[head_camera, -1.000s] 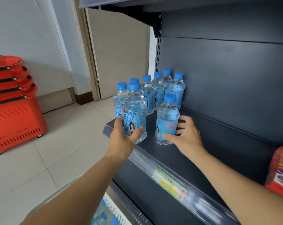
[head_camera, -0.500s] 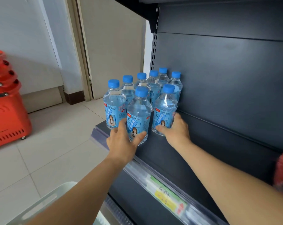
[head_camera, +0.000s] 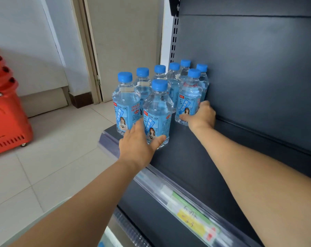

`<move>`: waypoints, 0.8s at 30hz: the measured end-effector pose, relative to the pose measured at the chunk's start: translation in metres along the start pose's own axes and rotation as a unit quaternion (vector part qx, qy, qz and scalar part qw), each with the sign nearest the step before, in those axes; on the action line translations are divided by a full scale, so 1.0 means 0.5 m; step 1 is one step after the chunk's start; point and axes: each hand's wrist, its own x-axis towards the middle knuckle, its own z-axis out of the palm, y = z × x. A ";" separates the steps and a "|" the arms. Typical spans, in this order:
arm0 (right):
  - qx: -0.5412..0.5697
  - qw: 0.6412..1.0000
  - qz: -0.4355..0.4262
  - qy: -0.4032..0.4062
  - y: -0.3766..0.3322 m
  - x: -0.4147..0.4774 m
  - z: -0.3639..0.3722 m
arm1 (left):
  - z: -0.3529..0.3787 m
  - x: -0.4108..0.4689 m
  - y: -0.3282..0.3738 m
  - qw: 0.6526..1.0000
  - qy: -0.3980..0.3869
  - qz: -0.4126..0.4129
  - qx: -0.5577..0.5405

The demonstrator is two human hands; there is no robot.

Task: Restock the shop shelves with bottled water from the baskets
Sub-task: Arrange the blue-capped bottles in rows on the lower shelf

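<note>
Eight full water bottles (head_camera: 124,98) on shelf (head_camera: 195,157), left hand (head_camera: 135,145) clasping front bottle (head_camera: 157,111), right hand (head_camera: 203,115) clasping farther bottle (head_camera: 189,97)

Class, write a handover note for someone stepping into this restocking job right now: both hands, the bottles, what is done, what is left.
Left hand grips the front bottle, upright on the shelf.
Right hand grips the right-row bottle, upright, further back.
Done: eight bottles stand at the shelf's left end.
Left: release both, then fill the bare shelf to the right with more water.
</note>
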 end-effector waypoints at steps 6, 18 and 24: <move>-0.010 1.000 0.005 0.019 -0.008 0.017 0.023 | 0.006 -0.002 -0.002 1.000 0.020 0.007 0.002; 0.213 0.961 0.000 -0.176 -0.015 -0.091 -0.036 | 0.003 -0.008 0.005 1.000 0.018 -0.006 0.008; 0.192 0.925 -0.078 -0.317 -0.041 -0.159 -0.066 | -0.007 -0.014 0.010 1.000 0.003 -0.011 0.013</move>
